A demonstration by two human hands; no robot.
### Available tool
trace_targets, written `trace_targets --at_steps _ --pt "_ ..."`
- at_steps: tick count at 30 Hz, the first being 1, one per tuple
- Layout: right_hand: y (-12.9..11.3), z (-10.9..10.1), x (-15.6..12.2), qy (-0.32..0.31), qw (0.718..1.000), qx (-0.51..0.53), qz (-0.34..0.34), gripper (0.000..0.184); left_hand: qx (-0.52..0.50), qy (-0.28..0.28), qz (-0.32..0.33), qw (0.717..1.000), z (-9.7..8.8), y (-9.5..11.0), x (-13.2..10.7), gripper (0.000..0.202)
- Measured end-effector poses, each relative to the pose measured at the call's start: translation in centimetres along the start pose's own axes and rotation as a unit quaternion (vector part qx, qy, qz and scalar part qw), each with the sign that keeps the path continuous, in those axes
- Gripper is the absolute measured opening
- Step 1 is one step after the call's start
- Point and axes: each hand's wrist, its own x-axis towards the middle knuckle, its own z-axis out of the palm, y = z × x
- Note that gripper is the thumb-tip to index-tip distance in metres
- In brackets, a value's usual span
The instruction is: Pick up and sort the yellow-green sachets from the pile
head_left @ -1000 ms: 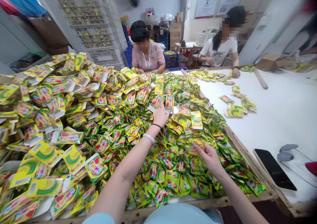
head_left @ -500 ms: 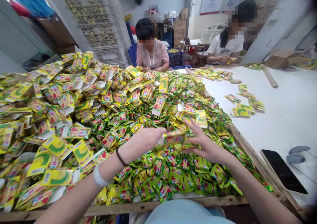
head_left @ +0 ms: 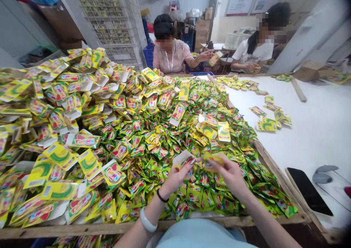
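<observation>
My left hand (head_left: pixel 175 180) is closed around a small printed carton (head_left: pixel 183 158), its pale end turned up. Just to the right, my right hand (head_left: pixel 229 171) pinches a yellow packet (head_left: pixel 210 160), blurred by motion, close to the carton. Beneath both hands spreads a heap of green-and-yellow foil packets (head_left: pixel 197 196). Flat yellow cartons (head_left: pixel 63 191) with white flaps are piled to the left, some lying on the packets.
A wooden rim (head_left: pixel 274 167) edges the heap. Beyond it, a white table (head_left: pixel 309 131) carries a phone (head_left: pixel 309 191), glasses (head_left: pixel 325 173) and several filled cartons (head_left: pixel 267 123). Two co-workers sit opposite; one holds out a carton (head_left: pixel 215 59). Stacked crates (head_left: pixel 115 32) stand behind.
My left hand has moved down and right, with the carton now tilted upward. My right hand has closed on a yellow packet. A co-worker has lifted a carton to the side.
</observation>
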Motion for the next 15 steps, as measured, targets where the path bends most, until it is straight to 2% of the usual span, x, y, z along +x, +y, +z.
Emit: trace_targets --at_steps 2,4,6,8,10,12,15 --pt "-1.4 -1.0 0.7 0.044 0.998 -0.029 -0.03 0.018 -0.006 -0.003 -0.044 0.999 0.0 0.5 -0.2 0.036" --pt "-2.6 -1.1 1.2 0.038 0.993 -0.048 -0.098 0.015 -0.01 -0.048 -0.077 0.996 0.1 1.0 -0.5 0.034" --pt "-3.4 -0.4 1.4 -0.002 0.979 -0.082 -0.187 0.015 -0.017 -0.09 -0.089 0.992 0.5 1.4 -1.1 0.035" --pt "-3.9 0.3 1.3 -0.074 0.955 -0.145 -0.247 0.019 -0.007 -0.114 -0.087 0.99 0.8 1.6 -1.8 0.037" --pt "-4.1 0.7 0.8 -0.159 0.929 -0.225 -0.246 0.029 0.032 -0.127 -0.085 0.988 0.9 1.6 -2.4 0.039" --pt "-4.4 0.7 0.1 -0.227 0.903 -0.302 -0.205 0.033 0.094 -0.144 -0.082 0.982 0.9 1.4 -2.8 0.036" --pt "-4.7 0.3 -0.9 -0.273 0.876 -0.37 -0.147 0.029 0.15 -0.17 -0.074 0.971 0.9 0.7 -3.1 0.028"
